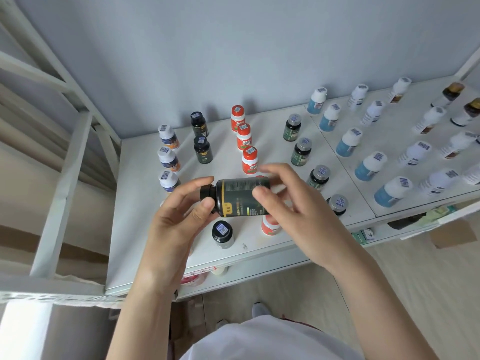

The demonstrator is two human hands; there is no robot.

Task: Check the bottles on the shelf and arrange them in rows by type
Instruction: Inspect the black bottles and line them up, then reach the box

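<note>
A black bottle with a dark green label lies sideways in the air above the white shelf, cap pointing left. My left hand pinches its cap end between thumb and fingers. My right hand holds the base end, thumb on the label. Upright on the shelf stand rows by type: white-capped bottles with orange labels, black bottles, orange-capped bottles, grey-capped green bottles. One black bottle and one orange bottle stand under my hands.
The right shelf panel carries rows of blue-labelled white bottles, plain white bottles and a few amber bottles. A white metal frame post rises at the left. Small boxes lie on the lower shelf. The wall is close behind.
</note>
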